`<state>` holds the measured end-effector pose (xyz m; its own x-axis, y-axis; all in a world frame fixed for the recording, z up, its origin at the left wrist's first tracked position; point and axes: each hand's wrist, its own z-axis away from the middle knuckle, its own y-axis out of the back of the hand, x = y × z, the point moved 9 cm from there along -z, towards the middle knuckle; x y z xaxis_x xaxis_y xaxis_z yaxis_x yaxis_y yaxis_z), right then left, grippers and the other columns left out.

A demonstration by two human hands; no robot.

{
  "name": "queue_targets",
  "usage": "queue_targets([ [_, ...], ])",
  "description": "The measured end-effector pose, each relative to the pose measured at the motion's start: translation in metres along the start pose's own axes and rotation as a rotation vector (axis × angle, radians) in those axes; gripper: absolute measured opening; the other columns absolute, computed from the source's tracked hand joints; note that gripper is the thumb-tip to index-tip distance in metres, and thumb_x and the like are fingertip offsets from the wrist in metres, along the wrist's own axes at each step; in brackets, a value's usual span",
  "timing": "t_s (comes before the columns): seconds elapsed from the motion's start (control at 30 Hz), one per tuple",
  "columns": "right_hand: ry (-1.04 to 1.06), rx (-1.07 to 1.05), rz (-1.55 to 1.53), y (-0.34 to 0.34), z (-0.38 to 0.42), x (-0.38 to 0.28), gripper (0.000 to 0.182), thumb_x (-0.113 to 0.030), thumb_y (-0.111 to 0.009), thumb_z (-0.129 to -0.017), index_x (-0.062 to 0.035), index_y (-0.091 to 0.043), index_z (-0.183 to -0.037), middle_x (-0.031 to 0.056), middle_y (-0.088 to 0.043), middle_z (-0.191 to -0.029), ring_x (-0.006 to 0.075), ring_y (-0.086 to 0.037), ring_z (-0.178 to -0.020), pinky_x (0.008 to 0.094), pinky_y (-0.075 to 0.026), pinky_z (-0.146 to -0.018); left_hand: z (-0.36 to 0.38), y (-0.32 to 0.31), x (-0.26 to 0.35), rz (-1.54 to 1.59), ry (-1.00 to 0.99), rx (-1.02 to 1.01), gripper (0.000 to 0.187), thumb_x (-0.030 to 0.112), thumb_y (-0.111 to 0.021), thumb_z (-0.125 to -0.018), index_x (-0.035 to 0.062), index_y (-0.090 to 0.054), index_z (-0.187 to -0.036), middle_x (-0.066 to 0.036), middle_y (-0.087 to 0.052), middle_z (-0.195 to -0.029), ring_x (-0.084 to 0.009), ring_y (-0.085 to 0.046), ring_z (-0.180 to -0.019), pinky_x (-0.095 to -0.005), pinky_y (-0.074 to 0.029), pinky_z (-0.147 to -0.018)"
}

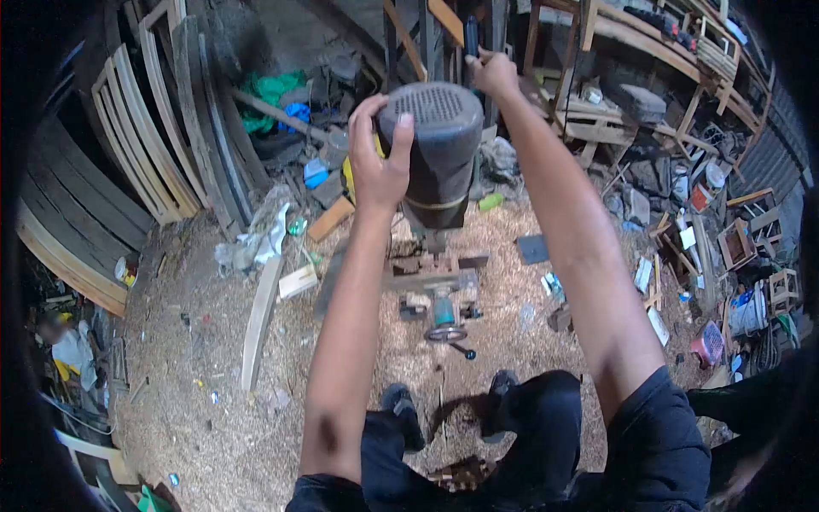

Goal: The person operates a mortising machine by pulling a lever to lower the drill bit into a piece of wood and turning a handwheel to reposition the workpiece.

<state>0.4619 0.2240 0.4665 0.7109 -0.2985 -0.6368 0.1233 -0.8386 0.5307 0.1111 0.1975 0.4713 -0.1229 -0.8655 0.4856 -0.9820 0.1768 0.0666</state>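
A dark motor housing [437,141] with a perforated round cap stands upright in the middle, on a drilling machine. My left hand [380,158] lies against its left side, with thumb and fingers spread apart. Beyond the housing, at its upper right, my right hand [496,75] is closed around the lower end of a black handle [472,38]. Below the motor, a vise-like metal table [431,277] carries a round handwheel [445,334] with a black-knobbed crank. What the black handle joins to is hard to make out.
Wood shavings cover the floor [230,427]. Curved boards [141,141] lean at the left, and a curved wooden piece [260,324] lies nearby. Chairs and scrap [738,243] crowd the right. Another person [72,350] is at the far left; dark clothing [759,405] shows at the right edge.
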Motion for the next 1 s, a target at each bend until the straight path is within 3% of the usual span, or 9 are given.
queue_targets([
  [0.1,0.142,0.010,-0.020,0.014,0.040,0.004,0.044,-0.038,-0.067,-0.092,-0.0071,-0.067,-0.124,0.0168,-0.074,-0.092,0.0297,-0.072,-0.088,0.0386,-0.054,-0.079,0.024,0.019,-0.009,-0.017,0.085,0.036,0.039,0.030,-0.058,-0.099,0.0001,-0.058,-0.124,-0.013,-0.059,-0.124,-0.0225,-0.055,-0.114,-0.0357,-0.040,-0.101],
  [0.17,0.071,0.127,-0.259,0.021,0.086,0.039,0.046,-0.038,-0.062,-0.093,0.0002,-0.067,-0.117,0.0210,-0.071,-0.104,0.0380,-0.067,-0.103,0.0423,-0.052,-0.088,0.076,0.045,-0.024,0.011,0.211,0.087,0.037,0.029,-0.057,-0.100,0.0011,-0.057,-0.124,-0.011,-0.058,-0.125,-0.0203,-0.055,-0.113,-0.0351,-0.041,-0.099],
  [0.27,0.103,0.184,-0.253,0.023,0.206,0.105,0.035,-0.024,-0.059,-0.095,0.0038,-0.061,-0.116,0.0267,-0.067,-0.103,0.0414,-0.065,-0.098,0.0453,-0.049,-0.087,0.205,0.067,-0.071,0.023,0.814,-0.016,0.034,0.027,-0.057,-0.100,-0.0008,-0.059,-0.119,-0.015,-0.066,-0.109,-0.0247,-0.062,-0.103,-0.0358,-0.046,-0.095],
  [0.33,-0.230,-0.021,-0.276,0.001,0.312,0.164,0.046,-0.028,-0.064,-0.092,0.0071,-0.056,-0.121,0.0266,-0.063,-0.113,0.0422,-0.061,-0.101,0.0471,-0.048,-0.091,0.305,0.059,-0.104,-0.121,0.866,-0.391,0.034,0.029,-0.058,-0.098,0.0008,-0.061,-0.119,-0.016,-0.069,-0.104,-0.0284,-0.065,-0.101,-0.0381,-0.048,-0.092],
  [0.4,-0.477,-0.205,-0.218,-0.033,0.424,0.223,0.071,-0.034,-0.071,-0.083,0.0119,-0.047,-0.132,0.0332,-0.057,-0.124,0.0435,-0.057,-0.117,0.0456,-0.045,-0.101,0.380,0.046,-0.107,-0.312,1.093,-0.916,0.050,0.044,-0.059,-0.095,-0.0012,-0.064,-0.116,-0.023,-0.066,-0.116,-0.0367,-0.063,-0.111,-0.0440,-0.046,-0.100],
  [0.53,-0.305,-0.518,0.120,-0.083,0.564,0.240,0.087,-0.038,-0.070,-0.081,0.0137,-0.034,-0.142,0.0361,-0.057,-0.123,0.0462,-0.056,-0.119,0.0484,-0.042,-0.107,0.404,0.033,-0.103,-0.559,0.904,-0.929,0.053,0.042,-0.054,-0.097,0.0000,-0.057,-0.130,-0.026,-0.060,-0.127,-0.0437,-0.057,-0.119,-0.0484,-0.045,-0.102],
  [0.6,-0.424,-0.939,0.143,-0.089,0.614,0.229,0.073,-0.035,-0.064,-0.086,0.0112,-0.041,-0.137,0.0372,-0.059,-0.118,0.0487,-0.059,-0.113,0.0512,-0.046,-0.101,0.425,0.023,-0.102,-0.434,0.869,-0.858,0.050,0.040,-0.052,-0.098,0.0018,-0.054,-0.131,-0.027,-0.057,-0.129,-0.0444,-0.055,-0.120,-0.0483,-0.044,-0.102],
  [0.8,-0.561,-0.697,0.218,-0.078,0.632,0.212,0.035,-0.027,-0.057,-0.093,0.0049,-0.058,-0.107,0.0322,-0.067,-0.102,0.0487,-0.065,-0.098,0.0534,-0.053,-0.085,0.485,0.006,-0.107,-0.089,0.822,-0.643,0.048,0.039,-0.055,-0.099,0.0058,-0.046,-0.132,-0.029,-0.051,-0.130,-0.0466,-0.052,-0.119,-0.0511,-0.042,-0.101],
  [1.0,-0.600,-0.785,0.236,-0.094,0.633,0.251,0.037,-0.029,-0.056,-0.092,0.0045,-0.067,-0.102,0.0315,-0.068,-0.100,0.0456,-0.067,-0.097,0.0511,-0.053,-0.087,0.494,-0.007,-0.110,-0.229,0.929,-0.614,0.052,0.040,-0.056,-0.098,0.0026,-0.041,-0.130,-0.032,-0.049,-0.124,-0.0507,-0.048,-0.117,-0.0548,-0.039,-0.101],
])
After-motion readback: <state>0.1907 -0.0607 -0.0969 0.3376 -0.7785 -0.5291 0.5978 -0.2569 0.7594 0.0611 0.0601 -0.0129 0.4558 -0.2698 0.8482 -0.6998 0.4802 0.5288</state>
